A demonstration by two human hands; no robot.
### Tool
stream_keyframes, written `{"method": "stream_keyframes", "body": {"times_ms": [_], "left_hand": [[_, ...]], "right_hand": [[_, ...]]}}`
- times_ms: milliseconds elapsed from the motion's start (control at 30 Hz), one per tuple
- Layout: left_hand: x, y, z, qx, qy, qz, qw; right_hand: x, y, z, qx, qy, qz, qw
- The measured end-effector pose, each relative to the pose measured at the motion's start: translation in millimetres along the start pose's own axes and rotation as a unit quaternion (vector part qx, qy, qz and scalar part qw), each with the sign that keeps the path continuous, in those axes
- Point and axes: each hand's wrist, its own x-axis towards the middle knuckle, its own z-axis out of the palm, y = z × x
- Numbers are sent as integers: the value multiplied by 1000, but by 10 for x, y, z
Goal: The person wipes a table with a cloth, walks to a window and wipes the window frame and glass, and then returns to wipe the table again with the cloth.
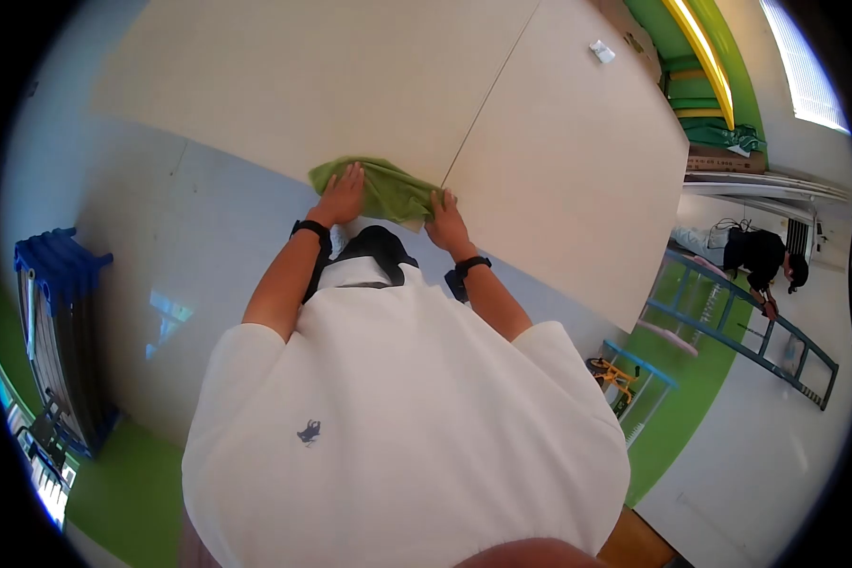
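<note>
The green cloth (388, 187) lies near the upper middle of the frame, along the near edge of the pale surface (256, 76), bunched into folds. The left hand (342, 196) rests over its left part, fingers close together and pointing toward the top of the frame; whether the thumb pinches the fabric from beneath cannot be told. The right hand (448, 227) is at the cloth's right end, fingers slightly parted at its edge; whether that grip closes on the fabric or only presses it, I cannot tell either.

Setting the hands at opposite ends probably keeps the cloth stretched sideways and lets both arms share the pressure. The forearms reach forward past the white shirt (417, 398), likely because the body stands close to the edge.

The cloth's right end sits beside a dark seam (490, 95) running toward the top of the frame. A small white item (602, 51) lies at the upper right of the surface, well apart from both hands. At the right of the frame, another person (759, 256) bends over a blue ladder-like frame (729, 327), one hand touching it.
</note>
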Motion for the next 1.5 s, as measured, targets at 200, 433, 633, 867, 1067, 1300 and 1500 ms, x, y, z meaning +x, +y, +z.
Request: {"method": "stream_keyframes", "body": {"times_ms": [200,433,633,867,1067,1300,1500], "left_hand": [[-91,-406,-298,55,1,-100,994],[90,-257,-119,-5,-14,-60,998],[107,-114,105,-52,-52,68,995],[79,-421,-4,-67,45,25,996],[27,-820,-316,-68,41,-61,995],[208,-627,-310,-105,13,-101,989],[349,-508,-267,-130,43,-100,985]], "right_hand": [[505,-757,180,-25,-127,-3,992],[249,-808,286,-72,-54,56,994],[295,-634,232,-102,-57,47,992],[886,-870,-326,-54,-296,189,935],[1337,-1083,-43,2,-323,173,930],[1188,-1289,174,43,-190,218,956],[1114,-920,148,51,-94,73,992]]}}
